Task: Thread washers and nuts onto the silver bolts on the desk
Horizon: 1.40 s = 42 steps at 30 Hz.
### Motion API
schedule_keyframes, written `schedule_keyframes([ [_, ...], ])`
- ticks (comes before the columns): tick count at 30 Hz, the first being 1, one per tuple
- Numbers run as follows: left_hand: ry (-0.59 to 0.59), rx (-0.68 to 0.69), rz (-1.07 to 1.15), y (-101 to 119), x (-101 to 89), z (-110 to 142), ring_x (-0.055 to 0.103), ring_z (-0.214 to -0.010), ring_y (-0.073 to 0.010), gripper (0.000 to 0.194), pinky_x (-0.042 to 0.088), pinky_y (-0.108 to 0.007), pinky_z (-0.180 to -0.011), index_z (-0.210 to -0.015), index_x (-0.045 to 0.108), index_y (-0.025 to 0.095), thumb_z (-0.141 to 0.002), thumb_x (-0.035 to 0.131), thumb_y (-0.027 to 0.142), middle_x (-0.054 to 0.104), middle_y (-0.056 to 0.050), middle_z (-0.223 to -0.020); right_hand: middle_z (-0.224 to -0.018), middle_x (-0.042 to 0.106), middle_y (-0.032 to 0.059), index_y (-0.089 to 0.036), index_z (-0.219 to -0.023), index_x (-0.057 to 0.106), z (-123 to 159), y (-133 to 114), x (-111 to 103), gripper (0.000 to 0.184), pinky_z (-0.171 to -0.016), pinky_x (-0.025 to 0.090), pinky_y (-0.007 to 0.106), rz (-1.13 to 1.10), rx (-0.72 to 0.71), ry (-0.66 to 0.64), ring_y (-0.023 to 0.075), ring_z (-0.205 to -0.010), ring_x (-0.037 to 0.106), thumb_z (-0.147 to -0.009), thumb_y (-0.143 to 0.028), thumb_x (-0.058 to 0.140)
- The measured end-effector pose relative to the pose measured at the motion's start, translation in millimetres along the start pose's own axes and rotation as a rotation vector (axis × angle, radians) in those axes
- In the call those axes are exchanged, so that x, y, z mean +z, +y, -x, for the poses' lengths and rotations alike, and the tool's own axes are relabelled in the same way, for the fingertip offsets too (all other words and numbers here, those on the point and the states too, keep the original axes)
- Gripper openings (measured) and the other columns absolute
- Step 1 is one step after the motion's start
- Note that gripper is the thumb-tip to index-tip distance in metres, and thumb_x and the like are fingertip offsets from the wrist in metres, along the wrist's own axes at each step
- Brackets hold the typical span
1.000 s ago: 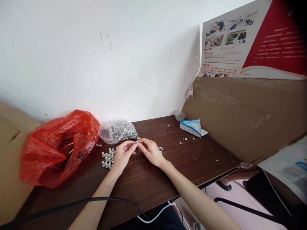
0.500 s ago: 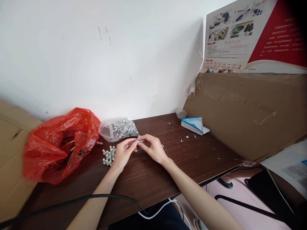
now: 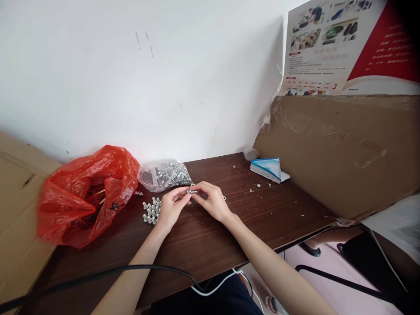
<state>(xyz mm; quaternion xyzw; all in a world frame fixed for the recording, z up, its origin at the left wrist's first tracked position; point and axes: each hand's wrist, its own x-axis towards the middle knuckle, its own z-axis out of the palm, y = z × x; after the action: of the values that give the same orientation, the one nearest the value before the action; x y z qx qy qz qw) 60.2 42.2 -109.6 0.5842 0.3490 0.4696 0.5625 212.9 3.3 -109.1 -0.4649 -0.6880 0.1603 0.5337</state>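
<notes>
My left hand (image 3: 171, 207) and my right hand (image 3: 210, 200) meet over the dark wooden table (image 3: 229, 236), and both pinch a small silver bolt (image 3: 192, 191) between their fingertips. Just left of my left hand stands a cluster of several assembled silver bolts (image 3: 151, 210) on the table. Behind the hands lies a clear plastic bag (image 3: 164, 175) full of metal fasteners. A few loose small metal parts lie close by my right hand, mostly hidden by it.
A crumpled red plastic bag (image 3: 85, 194) sits at the left. A blue and white packet (image 3: 267, 169) lies at the back right beside a cardboard panel (image 3: 341, 153). A black cable (image 3: 98, 275) crosses the near edge. Cardboard (image 3: 16, 210) stands at far left.
Both hands have lifted slightly off the table and kept the bolt pinched between them. The view has shifted a little; the bags and the bolt cluster stay where they were.
</notes>
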Motion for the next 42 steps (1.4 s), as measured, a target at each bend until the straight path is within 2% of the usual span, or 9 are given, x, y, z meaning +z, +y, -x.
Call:
schedule_keyframes([
  [3,-0.010,0.000,0.009,1.2,-0.2,0.4,0.067,-0.078,-0.0187,0.040,0.060,-0.032,-0.070,-0.098,0.071,0.011,-0.064,0.078,0.031,0.072,-0.007,-0.087,-0.092,0.068,0.0059,-0.019,-0.094,0.066,0.0,0.2,-0.4,0.012,-0.074,0.050,0.029,-0.003,-0.005,0.001,0.0175,-0.082,0.063,-0.086,-0.022,0.059],
  [7,0.012,-0.036,0.043,2.3,0.1,0.5,0.068,-0.075,-0.0191,0.043,0.060,-0.037,-0.076,-0.100,0.070,0.010,-0.066,0.077,0.036,0.073,-0.010,-0.094,-0.093,0.067,0.0050,-0.019,-0.097,0.066,-0.1,-0.1,-2.2,0.013,-0.074,0.050,0.029,0.008,0.000,0.004,0.0167,-0.081,0.063,-0.087,-0.021,0.058],
  [12,0.042,-0.020,0.035,0.7,-0.7,-0.4,0.069,-0.074,-0.0210,0.040,0.058,-0.039,-0.079,-0.093,0.072,0.009,-0.063,0.079,0.035,0.074,-0.010,-0.091,-0.091,0.066,0.0046,-0.019,-0.095,0.065,0.5,0.9,-3.0,0.011,-0.074,0.048,0.028,0.041,-0.015,-0.024,0.0166,-0.081,0.061,-0.088,-0.022,0.057],
  [17,0.004,0.069,-0.025,-0.8,-3.0,-1.0,0.068,-0.083,-0.0216,0.030,0.056,-0.037,-0.084,-0.091,0.073,0.013,-0.065,0.077,0.029,0.073,-0.008,-0.093,-0.093,0.064,0.0045,-0.020,-0.097,0.061,1.0,4.3,-1.2,0.012,-0.072,0.046,0.027,0.086,0.006,-0.065,0.0159,-0.080,0.059,-0.091,-0.026,0.053],
  [23,0.009,0.196,-0.096,0.4,-3.1,-0.4,0.064,-0.094,-0.0222,0.013,0.054,-0.035,-0.086,-0.078,0.074,0.016,-0.069,0.073,0.026,0.070,-0.008,-0.092,-0.091,0.062,0.0045,-0.019,-0.095,0.056,2.8,4.0,0.0,0.019,-0.073,0.043,0.028,0.154,0.039,-0.166,0.0165,-0.080,0.057,-0.096,-0.032,0.041],
  [29,0.009,0.125,-0.056,2.4,-1.2,0.6,0.066,-0.091,-0.0209,0.024,0.053,-0.034,-0.087,-0.086,0.071,0.015,-0.068,0.074,0.030,0.071,-0.007,-0.093,-0.089,0.060,0.0030,-0.020,-0.098,0.048,4.4,-1.7,-0.4,0.020,-0.070,0.041,0.029,0.168,0.118,-0.219,0.0165,-0.076,0.057,-0.099,-0.033,0.032],
  [34,0.017,0.043,-0.085,0.3,-2.7,-0.1,0.067,-0.073,-0.0185,0.031,0.057,-0.032,-0.072,-0.089,0.070,0.013,-0.070,0.073,0.038,0.072,-0.008,-0.086,-0.090,0.060,0.0032,-0.020,-0.100,0.046,4.0,-0.4,0.9,0.018,-0.071,0.041,0.029,0.192,0.108,-0.211,0.0168,-0.077,0.058,-0.098,-0.033,0.034],
  [42,0.010,0.121,-0.103,2.0,-0.9,-0.2,0.065,-0.082,-0.0188,0.029,0.056,-0.030,-0.074,-0.089,0.070,0.014,-0.069,0.073,0.035,0.071,-0.007,-0.089,-0.090,0.060,0.0045,-0.020,-0.101,0.047,3.3,1.1,1.3,0.018,-0.071,0.042,0.029,0.183,0.069,-0.192,0.0170,-0.077,0.057,-0.099,-0.031,0.033],
])
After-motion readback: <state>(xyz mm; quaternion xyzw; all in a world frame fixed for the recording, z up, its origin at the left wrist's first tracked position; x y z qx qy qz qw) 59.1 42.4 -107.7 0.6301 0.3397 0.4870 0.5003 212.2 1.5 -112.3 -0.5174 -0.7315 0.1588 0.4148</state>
